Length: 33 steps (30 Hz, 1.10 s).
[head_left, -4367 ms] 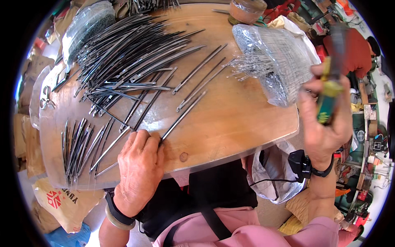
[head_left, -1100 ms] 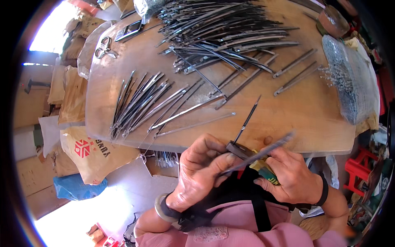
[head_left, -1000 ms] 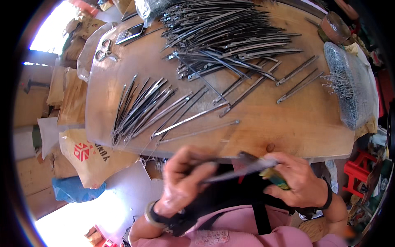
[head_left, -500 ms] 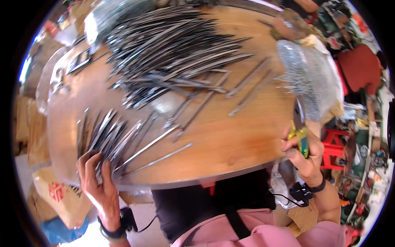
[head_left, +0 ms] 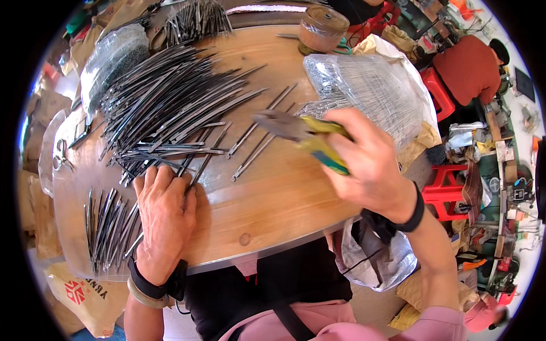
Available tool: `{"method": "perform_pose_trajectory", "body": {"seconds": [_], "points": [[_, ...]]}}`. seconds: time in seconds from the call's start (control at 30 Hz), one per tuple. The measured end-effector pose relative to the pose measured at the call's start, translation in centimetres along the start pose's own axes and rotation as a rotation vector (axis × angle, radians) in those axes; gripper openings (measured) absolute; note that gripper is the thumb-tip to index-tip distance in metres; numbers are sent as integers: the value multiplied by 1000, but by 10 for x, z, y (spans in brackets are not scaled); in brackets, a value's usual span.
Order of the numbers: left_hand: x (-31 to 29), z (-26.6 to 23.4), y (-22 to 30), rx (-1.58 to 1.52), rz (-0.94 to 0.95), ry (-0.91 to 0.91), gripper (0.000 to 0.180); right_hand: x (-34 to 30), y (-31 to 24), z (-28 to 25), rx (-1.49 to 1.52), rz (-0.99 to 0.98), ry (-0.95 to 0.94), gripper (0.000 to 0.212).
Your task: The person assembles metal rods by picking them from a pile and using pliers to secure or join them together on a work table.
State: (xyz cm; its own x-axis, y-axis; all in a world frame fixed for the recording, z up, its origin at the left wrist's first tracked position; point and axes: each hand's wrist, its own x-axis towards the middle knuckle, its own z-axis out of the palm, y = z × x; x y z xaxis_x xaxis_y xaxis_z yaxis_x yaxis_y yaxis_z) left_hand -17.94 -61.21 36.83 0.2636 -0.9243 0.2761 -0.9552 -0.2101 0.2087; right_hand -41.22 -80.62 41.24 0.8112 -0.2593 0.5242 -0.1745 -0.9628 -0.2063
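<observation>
My left hand (head_left: 165,219) rests on the table with its fingers bent and pressed together over thin dark metal strips. One metal strip (head_left: 211,150) comes out from between its thumb and forefinger; the fingertips' exact hold is partly hidden. A large pile of similar strips (head_left: 170,96) lies just beyond it. Beside the left wrist spreads a smaller bunch of strips (head_left: 111,227). My right hand (head_left: 367,165) is closed round pliers (head_left: 310,139) with yellow and green handles, held above the table. Their jaws point left, over two loose strips (head_left: 256,128).
On the wooden table (head_left: 273,210), a plastic-wrapped bundle of thin wires (head_left: 364,85) lies at the right. A roll of brown tape (head_left: 324,28) stands at the back. Scissors (head_left: 61,156) lie at the left edge. Red stools (head_left: 446,193) and a seated person (head_left: 472,71) are at the right.
My left hand has moved from the smaller bunch up and right to the near edge of the large pile. My right hand has brought the pliers left over the table. The view has shifted.
</observation>
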Motion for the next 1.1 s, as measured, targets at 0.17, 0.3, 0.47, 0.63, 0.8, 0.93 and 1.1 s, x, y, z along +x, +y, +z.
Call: {"method": "perform_pose_trajectory", "body": {"seconds": [0.17,0.3,0.47,0.63,0.8,0.93,1.1], "points": [[2,-6,7,25,-35,5,13,19,25,31,-219,-171,-62,11],[-6,-26,5,-114,-47,41,6,18,11,19,-139,-149,-33,22],[-27,-14,4,-795,-481,-102,7,29,-13,-3,-168,-91,49,21],[-62,-40,20,-1451,-1096,-321,12,14,-30,-35,-277,34,25,22],[-99,-52,38,-1879,-1175,-613,59,-15,-32,-61,-361,143,24,21],[-120,-59,54,-2113,-1189,-425,69,-48,-63,-89,54,279,257,11],[-96,-50,70,-2134,-1043,-314,69,-73,-71,-63,719,826,296,20]]}}
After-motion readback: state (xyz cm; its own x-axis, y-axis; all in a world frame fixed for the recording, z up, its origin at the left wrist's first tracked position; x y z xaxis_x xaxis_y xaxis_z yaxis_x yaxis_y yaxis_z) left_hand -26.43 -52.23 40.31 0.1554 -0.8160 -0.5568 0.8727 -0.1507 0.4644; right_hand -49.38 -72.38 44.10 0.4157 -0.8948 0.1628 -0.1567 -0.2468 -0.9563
